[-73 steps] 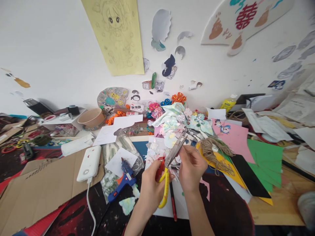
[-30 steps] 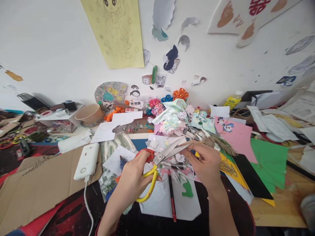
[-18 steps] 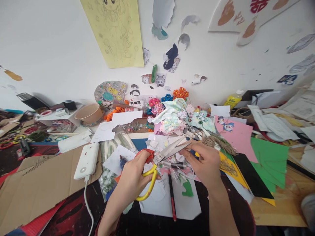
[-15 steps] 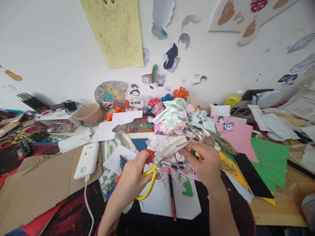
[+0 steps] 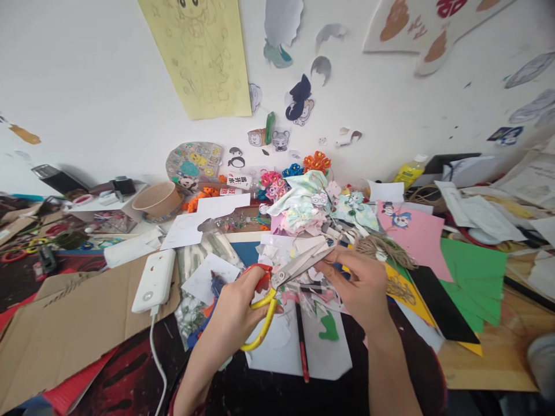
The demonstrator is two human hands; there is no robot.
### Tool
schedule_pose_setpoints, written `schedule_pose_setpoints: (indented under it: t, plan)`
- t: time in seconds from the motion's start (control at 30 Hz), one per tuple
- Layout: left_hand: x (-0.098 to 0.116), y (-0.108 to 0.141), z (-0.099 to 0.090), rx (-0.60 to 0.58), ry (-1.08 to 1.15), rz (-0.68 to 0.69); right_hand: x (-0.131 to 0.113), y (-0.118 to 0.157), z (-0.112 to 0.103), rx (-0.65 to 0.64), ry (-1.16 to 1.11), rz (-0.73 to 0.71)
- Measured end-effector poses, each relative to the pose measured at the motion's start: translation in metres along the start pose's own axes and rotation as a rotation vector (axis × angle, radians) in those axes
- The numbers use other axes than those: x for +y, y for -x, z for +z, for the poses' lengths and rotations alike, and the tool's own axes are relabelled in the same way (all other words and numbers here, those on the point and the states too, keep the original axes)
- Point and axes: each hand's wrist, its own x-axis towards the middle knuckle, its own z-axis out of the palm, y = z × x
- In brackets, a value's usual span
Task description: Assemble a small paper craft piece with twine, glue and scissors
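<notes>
Around the scissors [image 5: 291, 275] — left hand [image 5: 234, 309] gripping, red handle half hidden.

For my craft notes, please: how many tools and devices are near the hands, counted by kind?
Yellow-handled scissors: 1
Red-and-black pen: 1
Blue hot glue gun, partly hidden: 1
White power bank: 1
Total: 4

Power bank [image 5: 152, 281] on cardboard sheet [image 5: 73, 329], left of the scissors [image 5: 299, 267]

Bright, even light; fisheye-bowed edges.
</notes>
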Motion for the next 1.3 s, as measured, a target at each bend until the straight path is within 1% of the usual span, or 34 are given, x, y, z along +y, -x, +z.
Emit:
schedule_pose_setpoints:
  t: [0.17, 0.4, 0.53, 0.6, 0.7, 0.77, 0.83, 0.9, 1.0, 1.1, 1.17, 1.23, 1.3]
  plan:
    - [-0.002, 0.003, 0.007, -0.008, 0.047, 0.001, 0.002, 0.005, -0.002, 0.007, -0.027, 0.021]
    - [0.001, 0.002, 0.02, 0.012, 0.072, -0.013, 0.006, 0.015, -0.006, 0.028, -0.036, 0.052]
    - [0.003, 0.002, 0.026, 0.008, 0.09, -0.066, 0.012, 0.023, -0.008, 0.043, -0.061, 0.124]
    - [0.002, 0.001, 0.031, 0.041, 0.113, -0.122, 0.016, 0.028, -0.011, 0.062, -0.091, 0.187]
    - [0.002, -0.003, 0.042, 0.15, 0.086, -0.223, 0.024, 0.039, -0.015, 0.1, -0.188, 0.304]
    - [0.002, -0.006, 0.053, 0.189, -0.01, -0.29, 0.027, 0.046, -0.018, 0.128, -0.285, 0.381]
    - [0.004, -0.01, 0.067, 0.184, -0.117, -0.336, 0.028, 0.055, -0.022, 0.162, -0.366, 0.46]
    - [0.009, -0.011, 0.085, 0.167, -0.161, -0.331, 0.026, 0.064, -0.027, 0.223, -0.421, 0.544]
    - [0.028, -0.008, 0.116, 0.148, -0.135, -0.225, 0.022, 0.076, -0.036, 0.368, -0.485, 0.617]
    - [0.056, -0.003, 0.147, 0.13, -0.127, -0.117, 0.018, 0.087, -0.049, 0.545, -0.531, 0.612]
    - [0.075, -0.004, 0.166, 0.114, -0.138, -0.047, 0.016, 0.092, -0.056, 0.629, -0.535, 0.602]
    - [0.091, -0.01, 0.183, 0.104, -0.242, 0.05, 0.017, 0.096, -0.061, 0.648, -0.523, 0.611]
    - [0.103, -0.018, 0.197, 0.097, -0.372, 0.061, 0.018, 0.1, -0.061, 0.645, -0.517, 0.616]
